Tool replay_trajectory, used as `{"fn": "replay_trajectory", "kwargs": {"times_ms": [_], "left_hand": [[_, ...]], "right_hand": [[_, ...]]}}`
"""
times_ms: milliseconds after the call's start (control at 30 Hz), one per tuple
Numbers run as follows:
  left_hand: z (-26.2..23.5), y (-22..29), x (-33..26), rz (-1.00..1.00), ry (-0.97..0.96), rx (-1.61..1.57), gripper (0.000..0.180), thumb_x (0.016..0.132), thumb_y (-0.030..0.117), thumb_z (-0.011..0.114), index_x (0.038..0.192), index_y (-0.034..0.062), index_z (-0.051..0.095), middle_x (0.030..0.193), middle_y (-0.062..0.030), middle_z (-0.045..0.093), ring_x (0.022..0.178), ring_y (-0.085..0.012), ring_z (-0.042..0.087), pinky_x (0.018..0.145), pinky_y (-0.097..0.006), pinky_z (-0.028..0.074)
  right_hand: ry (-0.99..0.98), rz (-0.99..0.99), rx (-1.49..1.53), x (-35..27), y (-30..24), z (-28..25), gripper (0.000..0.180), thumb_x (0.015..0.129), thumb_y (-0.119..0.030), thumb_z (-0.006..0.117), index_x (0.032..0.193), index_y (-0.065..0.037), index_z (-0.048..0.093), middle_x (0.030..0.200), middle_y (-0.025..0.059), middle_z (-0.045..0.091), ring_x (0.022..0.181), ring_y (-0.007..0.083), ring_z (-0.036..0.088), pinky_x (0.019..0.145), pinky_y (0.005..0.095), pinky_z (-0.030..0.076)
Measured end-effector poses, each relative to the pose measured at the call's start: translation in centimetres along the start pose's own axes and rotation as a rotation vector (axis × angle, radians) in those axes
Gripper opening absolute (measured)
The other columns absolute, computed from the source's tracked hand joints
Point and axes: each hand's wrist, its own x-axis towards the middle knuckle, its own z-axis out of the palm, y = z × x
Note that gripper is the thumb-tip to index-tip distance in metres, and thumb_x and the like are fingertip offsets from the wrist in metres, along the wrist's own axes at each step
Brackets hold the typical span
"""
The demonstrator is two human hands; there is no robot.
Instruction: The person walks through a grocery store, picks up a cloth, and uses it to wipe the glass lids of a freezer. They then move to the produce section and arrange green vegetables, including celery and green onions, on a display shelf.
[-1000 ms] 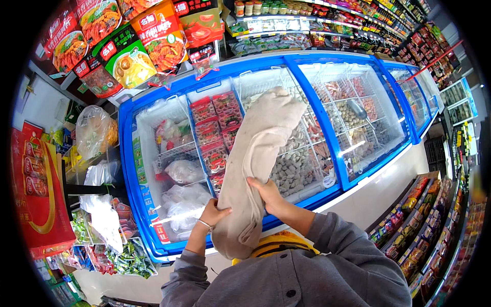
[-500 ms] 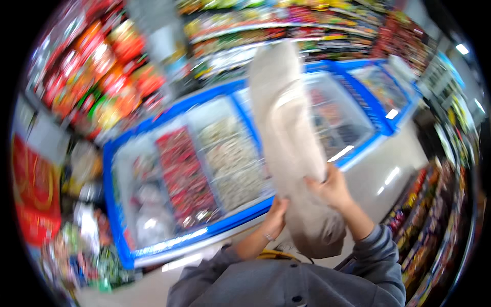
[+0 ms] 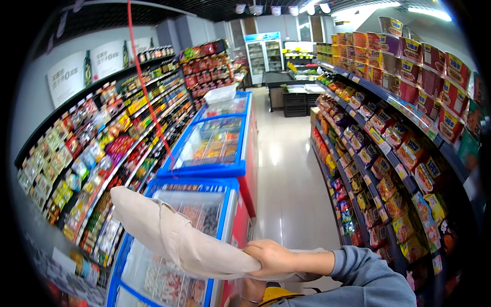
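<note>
Here, at lower centre, the right hand (image 3: 270, 257) wraps tightly around a beige cloth (image 3: 176, 238), which stretches leftward above a blue-rimmed freezer (image 3: 228, 215). The left hand (image 3: 253, 289), at the bottom edge, is partly hidden; I cannot tell its grip. Shelves (image 3: 415, 118) line the right side.

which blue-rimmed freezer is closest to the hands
The freezer partly hidden behind the beige cloth, lowest in the view; the blue rims beyond lie clear of that cloth.
</note>
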Motion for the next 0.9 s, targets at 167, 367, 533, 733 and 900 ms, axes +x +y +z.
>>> {"fn": "replay_trajectory", "kwargs": {"times_ms": [167,367,533,733,900], "left_hand": [[1.0,-5.6,14.4,-0.153,-0.065,-0.096,0.050,0.097,0.039,0.032,0.134,0.0058,0.032,0.138,-0.0083,0.034,0.126,-0.0214,0.034,0.107,-0.037,0.027],[3.8,-11.4,34.3,-0.422,-0.292,-0.062,0.048,0.097,0.037,0.034,0.133,0.0045,0.033,0.136,-0.0084,0.036,0.124,-0.0208,0.037,0.106,-0.036,0.029],[7.9,-12.6,46.4,-0.451,-0.475,0.521,0.049,0.097,0.035,0.036,0.131,0.0016,0.032,0.131,-0.0095,0.041,0.120,-0.0207,0.041,0.104,-0.034,0.032],[8.7,-16.7,61.7,-0.782,-0.199,-0.011,0.042,0.091,0.021,0.051,0.128,0.0059,0.036,0.127,-0.0067,0.043,0.114,-0.0174,0.046,0.097,-0.033,0.038],[12.0,-18.5,75.6,-0.574,-0.072,-0.205,0.064,0.090,0.053,0.036,0.134,0.0071,0.033,0.133,-0.0080,0.040,0.123,-0.0226,0.038,0.105,-0.038,0.028]], "right_hand": [[0.056,0.103,-0.168,1.7,10.6,-7.0,0.042,0.062,-0.024,0.073,0.093,-0.001,0.057,0.080,0.0128,0.054,0.074,0.0321,0.056,0.064,0.0386,0.046],[0.178,0.308,-0.431,7.3,21.1,-17.1,0.042,0.059,-0.023,0.074,0.092,-0.001,0.058,0.082,0.0139,0.055,0.077,0.0327,0.056,0.069,0.0396,0.046],[0.285,0.460,-0.467,9.6,32.3,-23.0,0.045,0.056,-0.025,0.076,0.089,-0.001,0.058,0.077,0.0122,0.055,0.074,0.0315,0.057,0.065,0.0388,0.047],[0.321,0.441,-0.456,13.1,47.6,-28.2,0.047,0.055,-0.023,0.076,0.090,0.001,0.057,0.078,0.0136,0.054,0.070,0.0312,0.056,0.061,0.0374,0.046],[0.235,0.366,-0.348,20.1,60.9,-35.2,0.045,0.058,-0.024,0.074,0.091,0.001,0.056,0.082,0.0145,0.055,0.080,0.0325,0.056,0.070,0.0399,0.046]]}}
